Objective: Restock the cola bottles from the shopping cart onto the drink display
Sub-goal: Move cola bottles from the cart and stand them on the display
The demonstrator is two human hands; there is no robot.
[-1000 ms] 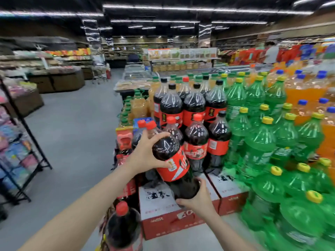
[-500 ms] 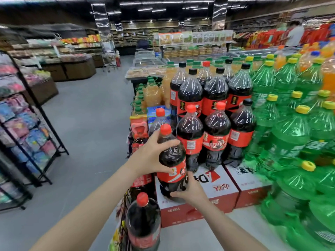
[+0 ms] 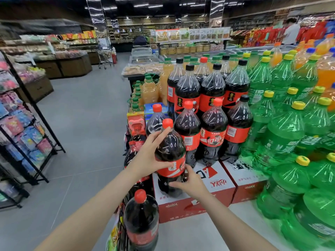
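Observation:
A large cola bottle (image 3: pixel 171 156) with a red cap and red label stands upright on a red-and-white carton (image 3: pixel 188 205) at the front left of the drink display. My left hand (image 3: pixel 148 154) wraps its upper body from the left. My right hand (image 3: pixel 191 183) holds its lower part from the right. Behind it stand rows of cola bottles (image 3: pixel 213 127) with red and black caps. Another cola bottle (image 3: pixel 141 221) stands below in the near foreground; the cart itself is hardly visible.
Green soda bottles (image 3: pixel 282 131) fill the right side, orange drinks (image 3: pixel 324 69) behind them. Yellow juice bottles (image 3: pixel 149 89) stand at the display's far left. A black wire rack (image 3: pixel 23 134) lines the left aisle. A person (image 3: pixel 291 31) stands far right.
The held cola bottle went from tilted above the carton to upright and lower, standing on the carton. My view moved closer and to the left of the display.

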